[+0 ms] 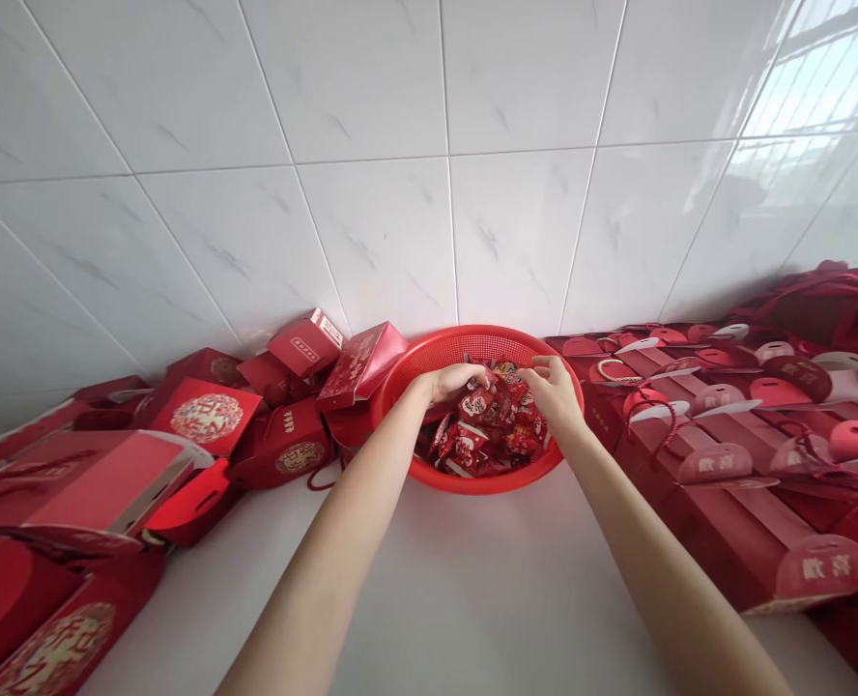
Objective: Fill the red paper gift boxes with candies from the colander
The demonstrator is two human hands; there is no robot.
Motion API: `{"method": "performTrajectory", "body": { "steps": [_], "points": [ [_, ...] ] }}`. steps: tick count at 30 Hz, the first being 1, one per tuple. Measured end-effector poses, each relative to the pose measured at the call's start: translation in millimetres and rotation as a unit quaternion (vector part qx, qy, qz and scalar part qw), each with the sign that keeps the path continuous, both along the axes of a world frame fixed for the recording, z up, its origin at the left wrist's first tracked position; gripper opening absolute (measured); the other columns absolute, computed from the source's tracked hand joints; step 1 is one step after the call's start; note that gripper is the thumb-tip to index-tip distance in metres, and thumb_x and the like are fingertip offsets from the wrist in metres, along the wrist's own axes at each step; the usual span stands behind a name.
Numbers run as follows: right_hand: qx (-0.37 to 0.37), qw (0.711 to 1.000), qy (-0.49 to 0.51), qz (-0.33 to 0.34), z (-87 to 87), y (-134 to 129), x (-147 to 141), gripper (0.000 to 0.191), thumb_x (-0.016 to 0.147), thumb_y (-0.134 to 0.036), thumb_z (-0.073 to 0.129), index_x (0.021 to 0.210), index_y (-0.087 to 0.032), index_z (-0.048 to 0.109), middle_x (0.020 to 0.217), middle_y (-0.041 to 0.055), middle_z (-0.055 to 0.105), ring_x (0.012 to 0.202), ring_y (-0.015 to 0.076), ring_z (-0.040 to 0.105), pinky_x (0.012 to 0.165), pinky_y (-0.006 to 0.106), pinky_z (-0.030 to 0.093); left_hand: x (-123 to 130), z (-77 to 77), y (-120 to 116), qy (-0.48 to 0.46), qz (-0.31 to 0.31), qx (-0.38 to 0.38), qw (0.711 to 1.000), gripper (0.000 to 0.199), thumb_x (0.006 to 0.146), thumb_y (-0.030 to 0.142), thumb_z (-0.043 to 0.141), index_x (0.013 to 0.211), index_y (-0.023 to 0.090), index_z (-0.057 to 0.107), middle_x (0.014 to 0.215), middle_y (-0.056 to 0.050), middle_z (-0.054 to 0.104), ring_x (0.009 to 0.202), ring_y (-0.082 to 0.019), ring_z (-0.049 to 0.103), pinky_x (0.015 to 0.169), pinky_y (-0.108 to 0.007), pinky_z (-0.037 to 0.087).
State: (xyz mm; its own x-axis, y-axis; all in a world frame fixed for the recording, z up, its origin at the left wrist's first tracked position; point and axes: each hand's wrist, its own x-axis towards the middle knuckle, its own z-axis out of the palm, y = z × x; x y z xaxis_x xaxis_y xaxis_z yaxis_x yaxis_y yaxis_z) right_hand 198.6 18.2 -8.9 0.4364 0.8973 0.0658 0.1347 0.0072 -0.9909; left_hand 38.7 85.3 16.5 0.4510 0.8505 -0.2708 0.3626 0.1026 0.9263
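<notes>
A round red plastic basket (487, 480) with a perforated wall stands against the tiled wall and holds many small wrapped packets (471, 443), mostly red. Inside its left part is my left hand (459, 381), fingers curled over a reddish packet; how much of it is gripped is partly hidden. Over the basket's right side, my right hand (551, 387) has its fingers bent toward the packets, thumb and fingertips apart, with nothing visible between them.
Red gift boxes (208, 416) lie in a loose pile on the left. Rows of red handled boxes (733, 464) fill the right. A white table surface (465, 590) lies in front, and a white tiled wall (386, 232) rises behind.
</notes>
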Motion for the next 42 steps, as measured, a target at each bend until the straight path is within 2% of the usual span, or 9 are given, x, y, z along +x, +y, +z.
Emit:
{"method": "performTrajectory", "body": {
  "steps": [4,9,14,22,25,28,33,38,42],
  "points": [
    [0.028,0.999,-0.002,-0.029,1.1,-7.6,-2.6,0.042,0.074,-0.05,0.058,0.106,-0.023,0.054,0.121,0.0108,0.063,0.109,0.0275,0.061,0.086,0.038,0.048,-3.4,-4.2,3.4,0.038,-0.017,0.075,0.996,0.015,0.076,0.027,0.052,0.069,0.019,0.062,0.069,0.001,0.066,0.065,-0.016,0.061,0.065,-0.027,0.051],
    [0.07,0.995,0.009,-0.065,0.1,-19.8,-4.1,0.045,0.08,-0.054,0.052,0.113,-0.023,0.053,0.128,0.0103,0.061,0.12,0.0273,0.057,0.097,0.039,0.045,-2.4,-11.7,-1.4,0.119,-0.027,0.192,0.974,0.017,0.076,0.032,0.062,0.064,0.019,0.061,0.073,0.001,0.066,0.079,-0.02,0.062,0.076,-0.028,0.048],
    [0.022,0.998,0.031,-0.049,-4.1,-24.1,-3.5,0.039,0.078,-0.054,0.055,0.103,-0.024,0.055,0.118,0.0091,0.066,0.113,0.0288,0.061,0.094,0.041,0.05,0.4,-16.2,-16.5,0.175,-0.025,0.271,0.946,0.011,0.078,0.028,0.064,0.084,0.02,0.069,0.093,-0.003,0.073,0.094,-0.024,0.066,0.085,-0.03,0.048],
    [-0.074,0.983,0.156,0.057,17.3,-40.1,-14.2,0.022,0.085,-0.043,0.055,0.095,-0.023,0.055,0.112,0.009,0.065,0.076,0.0204,0.07,0.058,0.03,0.056,0.9,-14.3,-37.0,0.168,0.018,0.347,0.923,0.036,0.088,0.028,0.058,0.122,0.019,0.067,0.126,-0.009,0.071,0.118,-0.025,0.064,0.101,-0.033,0.047],
    [-0.067,0.988,0.122,0.072,19.3,-46.5,-19.5,0.021,0.084,-0.04,0.058,0.095,-0.023,0.056,0.115,0.0083,0.065,0.073,0.0193,0.069,0.052,0.028,0.053,0.3,-14.1,-42.9,0.138,0.076,0.377,0.913,0.036,0.093,0.028,0.053,0.125,0.018,0.065,0.125,-0.01,0.071,0.118,-0.024,0.065,0.103,-0.034,0.047],
    [-0.058,0.991,0.103,0.068,16.3,-49.3,-22.6,0.019,0.082,-0.038,0.059,0.094,-0.023,0.056,0.109,0.0078,0.066,0.074,0.0207,0.069,0.052,0.028,0.053,-4.1,-13.7,-43.7,0.081,0.189,0.411,0.888,0.034,0.095,0.02,0.047,0.123,0.017,0.065,0.112,-0.01,0.075,0.105,-0.023,0.07,0.097,-0.035,0.051],
    [-0.044,0.993,0.084,0.064,10.3,-49.9,-23.2,0.02,0.078,-0.038,0.061,0.09,-0.024,0.055,0.098,0.0066,0.068,0.079,0.0237,0.068,0.054,0.03,0.054,-17.5,-10.6,-35.5,0.008,0.342,0.424,0.839,0.047,0.082,-0.003,0.044,0.119,0.018,0.064,0.115,-0.01,0.073,0.11,-0.022,0.067,0.1,-0.035,0.051],
    [-0.011,0.995,0.062,0.074,1.4,-47.2,-24.1,0.026,0.075,-0.044,0.061,0.092,-0.024,0.056,0.098,0.0071,0.069,0.081,0.0266,0.069,0.056,0.034,0.056,-28.9,-15.1,-33.2,-0.015,0.371,0.424,0.826,0.062,0.079,-0.006,0.04,0.132,0.021,0.057,0.12,-0.009,0.073,0.116,-0.022,0.066,0.104,-0.039,0.049],
    [0.035,0.996,0.032,0.071,-8.5,-44.3,-26.8,0.033,0.075,-0.048,0.061,0.097,-0.024,0.057,0.101,0.009,0.068,0.084,0.0286,0.069,0.058,0.038,0.057,-33.9,-22.7,-35.6,-0.028,0.382,0.476,0.791,0.065,0.078,-0.006,0.039,0.135,0.023,0.055,0.126,-0.007,0.07,0.122,-0.018,0.063,0.107,-0.034,0.048]
  ]
}}
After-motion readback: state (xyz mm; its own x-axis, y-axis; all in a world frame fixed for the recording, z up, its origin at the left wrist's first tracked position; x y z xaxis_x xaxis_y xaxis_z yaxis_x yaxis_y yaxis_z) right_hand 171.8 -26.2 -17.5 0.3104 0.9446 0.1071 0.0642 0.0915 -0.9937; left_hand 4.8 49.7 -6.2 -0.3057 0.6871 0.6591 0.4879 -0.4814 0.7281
